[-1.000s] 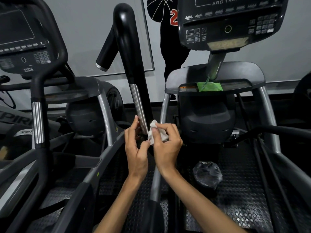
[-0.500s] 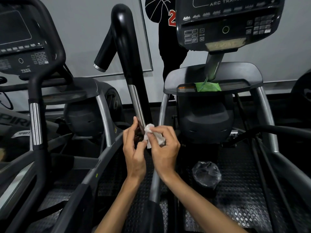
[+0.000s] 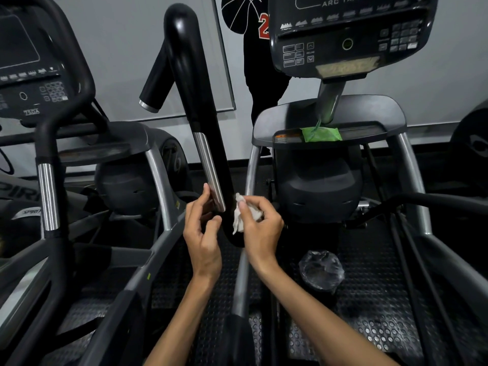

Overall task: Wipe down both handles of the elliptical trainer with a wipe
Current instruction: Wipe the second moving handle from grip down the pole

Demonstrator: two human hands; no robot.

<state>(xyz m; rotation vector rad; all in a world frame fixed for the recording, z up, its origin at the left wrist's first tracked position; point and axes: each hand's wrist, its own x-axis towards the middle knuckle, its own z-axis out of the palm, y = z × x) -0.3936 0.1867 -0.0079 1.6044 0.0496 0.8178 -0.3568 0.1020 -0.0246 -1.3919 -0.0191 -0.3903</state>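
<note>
The right hand (image 3: pixel 260 225) pinched a crumpled white wipe (image 3: pixel 244 215) between thumb and fingers, held against the right side of the black handle (image 3: pixel 195 83) near its lower end, just below the steel sensor strip (image 3: pixel 208 167). The left hand (image 3: pixel 202 233) sat on the opposite side, fingers loosely curled and apart, fingertips touching the strip's lower edge, gripping nothing. Only 1 handle of this trainer was in view; the second could not be located.

Risks, as judged — the wipe was bunched small, so contact area looked slight and patches of the handle could be missed. The pinch was light; a firm stroke upward could drag the wipe out of the fingers. The handle pivots, and an unbraced push could swing it away. A green wipe pack (image 3: pixel 320 133) lay on the console tray (image 3: pixel 375 112).
</note>
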